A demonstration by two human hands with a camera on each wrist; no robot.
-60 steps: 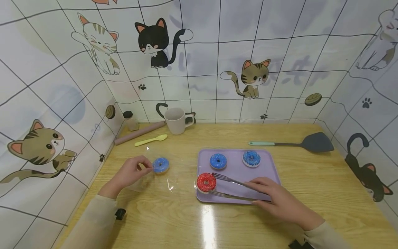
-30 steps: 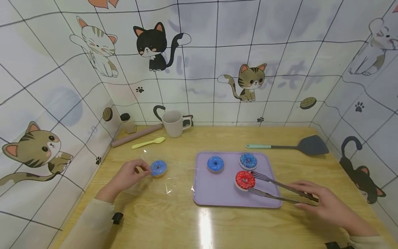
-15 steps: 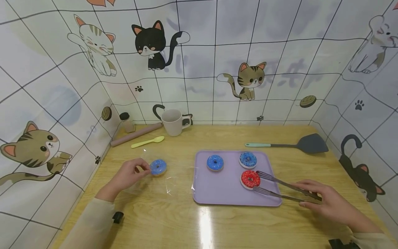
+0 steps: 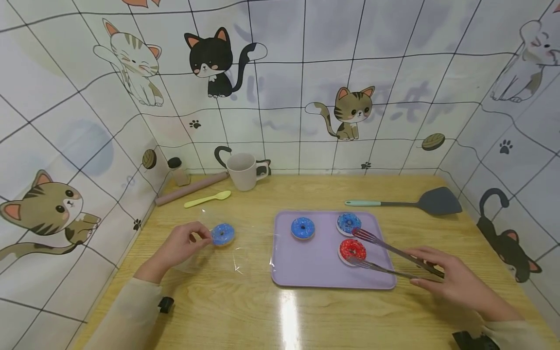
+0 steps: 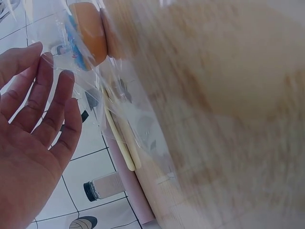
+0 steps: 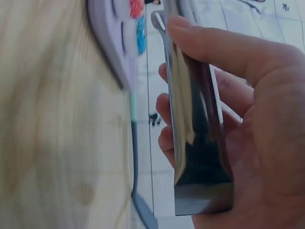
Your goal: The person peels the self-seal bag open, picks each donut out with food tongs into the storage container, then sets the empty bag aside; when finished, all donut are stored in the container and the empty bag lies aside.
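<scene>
My right hand (image 4: 459, 282) holds metal tongs (image 6: 198, 129) with fork-shaped ends. Their arms stand spread over the lilac tray (image 4: 315, 272), the upper prongs beside the speckled blue donut (image 4: 349, 223) and the lower ones at the edge of the red donut (image 4: 352, 251). A plain blue donut (image 4: 303, 228) lies farther left on the tray. At the left, thumb and fingertips of my left hand (image 4: 183, 245) pinch clear plastic film (image 5: 109, 90), spread around another blue donut (image 4: 223, 235) with an orange-brown base. Whether that donut is inside a bag, I cannot tell.
Behind the left hand lie a yellow spoon (image 4: 207, 199) and a mauve rolling pin (image 4: 192, 188), near a black-capped shaker (image 4: 179, 173) and a light mug (image 4: 242, 172). A dark spatula (image 4: 439, 201) with a mint handle lies behind the tray. Cat-patterned sheeting walls the table.
The red donut has moved in the tongs from the tray's left edge to its right side, below the speckled one. The tongs have since spread and released it. The left hand has stayed put.
</scene>
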